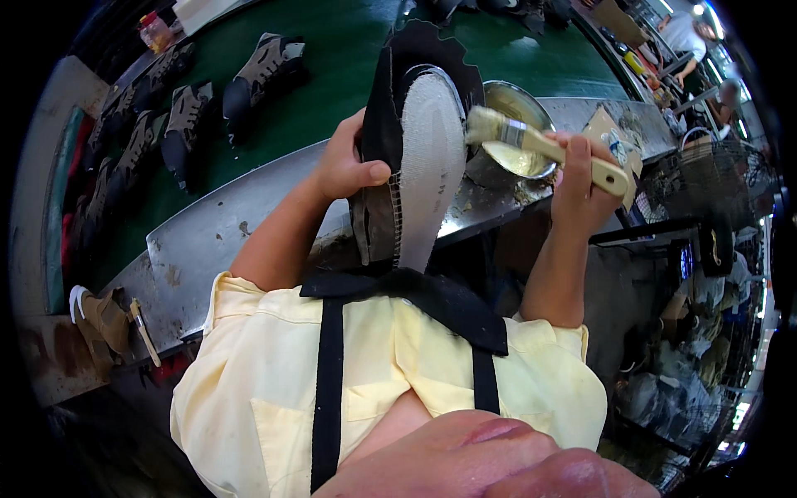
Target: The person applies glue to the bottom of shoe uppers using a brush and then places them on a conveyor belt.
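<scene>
My left hand [353, 162] grips the side of a dark shoe upper [378, 116], thumb showing on its near edge. A pale, whitish sole-shaped bottom [430, 158] faces up inside the upper, with a line of stitches along its left edge. In my right hand [577, 183] is a paintbrush [544, 145] with a light wooden handle, fingers wrapped round it. Its bristles are at the right edge of the upper; whether they touch it I cannot tell. Just behind the brush stands a metal bowl [519, 100] with creamy, pale glue-like stuff in it.
Several grey-and-black shoe uppers [184, 129] lie on the green surface [349, 50] at the left. A metal ledge [207, 241] runs along its near side. Another brush [144, 332] rests at the lower left beside a brown piece [104, 328]. A person [685, 37] stands far right.
</scene>
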{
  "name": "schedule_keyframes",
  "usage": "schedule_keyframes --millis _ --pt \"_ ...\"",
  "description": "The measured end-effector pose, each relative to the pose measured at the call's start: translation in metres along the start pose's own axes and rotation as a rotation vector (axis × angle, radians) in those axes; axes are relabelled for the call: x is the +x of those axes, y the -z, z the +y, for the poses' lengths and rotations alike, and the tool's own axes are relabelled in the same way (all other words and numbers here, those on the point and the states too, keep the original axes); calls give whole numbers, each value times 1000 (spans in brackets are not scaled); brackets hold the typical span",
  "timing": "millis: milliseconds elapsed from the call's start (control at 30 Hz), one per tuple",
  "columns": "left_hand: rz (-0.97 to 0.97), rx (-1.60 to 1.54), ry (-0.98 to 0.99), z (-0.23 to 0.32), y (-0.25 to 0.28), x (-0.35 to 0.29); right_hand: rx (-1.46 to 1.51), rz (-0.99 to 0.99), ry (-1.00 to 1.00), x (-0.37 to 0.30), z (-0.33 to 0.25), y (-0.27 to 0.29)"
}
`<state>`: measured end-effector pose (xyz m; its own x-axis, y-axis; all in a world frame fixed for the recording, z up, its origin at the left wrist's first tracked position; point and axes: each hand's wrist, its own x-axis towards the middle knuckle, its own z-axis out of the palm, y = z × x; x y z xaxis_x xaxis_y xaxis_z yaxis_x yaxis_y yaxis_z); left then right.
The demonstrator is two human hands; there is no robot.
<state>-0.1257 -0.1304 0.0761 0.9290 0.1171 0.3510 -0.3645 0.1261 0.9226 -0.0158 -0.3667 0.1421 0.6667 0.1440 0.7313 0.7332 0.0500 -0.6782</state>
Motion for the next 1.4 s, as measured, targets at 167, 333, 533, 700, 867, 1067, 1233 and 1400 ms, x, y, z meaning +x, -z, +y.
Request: schedule_keyframes --millis 167,333,533,700,867,1067,1233,1400 --pt "-43 36 47 1 -7 5 51 64 227 33 3 -30" --pt "-42 60 47 3 -11 10 168 71 284 46 18 -45" --pt "-14 28 27 -4 -6 9 107 134 -115 5 24 -4" --pt "4 91 16 -8 -6 13 24 34 -205 -10 -3 29" --pt "10 61 24 -8 -9 15 157 -25 137 -7 7 14" --pt "1 68 13 -9 -7 15 49 -75 25 -10 2 36" --pt "-29 61 11 -13 -5 20 169 -76 206 10 10 18" --pt "-36 -49 8 -16 -1 22 260 -131 175 14 21 22"
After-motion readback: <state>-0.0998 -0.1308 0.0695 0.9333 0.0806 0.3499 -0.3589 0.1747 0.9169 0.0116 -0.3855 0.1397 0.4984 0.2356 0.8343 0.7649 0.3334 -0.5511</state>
